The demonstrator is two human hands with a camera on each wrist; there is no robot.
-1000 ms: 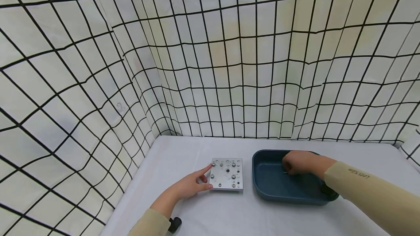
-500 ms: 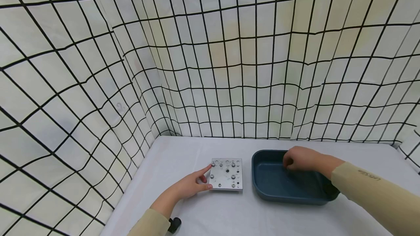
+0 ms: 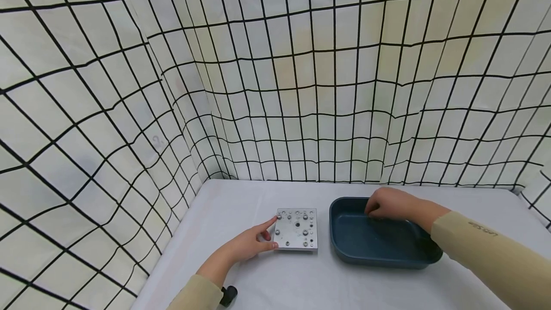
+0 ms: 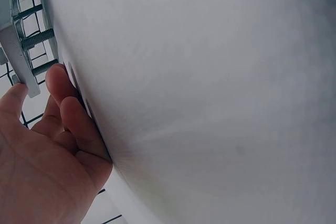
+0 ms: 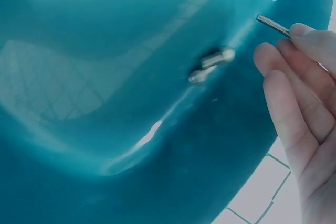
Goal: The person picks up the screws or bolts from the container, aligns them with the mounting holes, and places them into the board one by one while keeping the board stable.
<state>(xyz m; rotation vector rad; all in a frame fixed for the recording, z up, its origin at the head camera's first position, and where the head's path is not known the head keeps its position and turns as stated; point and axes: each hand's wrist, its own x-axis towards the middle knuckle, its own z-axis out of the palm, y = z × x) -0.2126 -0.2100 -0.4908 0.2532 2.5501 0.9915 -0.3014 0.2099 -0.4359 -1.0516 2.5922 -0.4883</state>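
Note:
My left hand (image 3: 249, 244) rests against the left edge of a silver metal plate (image 3: 292, 234) fitted with several bolts. Its index finger touches the upper left corner and its thumb the lower left. Threaded shanks (image 4: 39, 38) stick out beneath the plate in the left wrist view, with curled fingertips (image 4: 59, 80) close by. Over the back of a dark blue tray (image 3: 379, 263), my right hand (image 3: 389, 203) pinches a screw (image 5: 272, 24) between thumb and finger. Only its threaded end shows; its head is hidden by the fingers.
In the tray, a metal bolt (image 5: 214, 60) lies along the wall, blurred, with another small piece beside it. A white cloth covers the table (image 3: 327, 286). A white sheet with a black grid (image 3: 301, 85) stands behind and at the left.
My right hand has shifted slightly back and up in the tray, keeping the screw, which showed between its fingers a second ago. The left hand and the plate stay in place.

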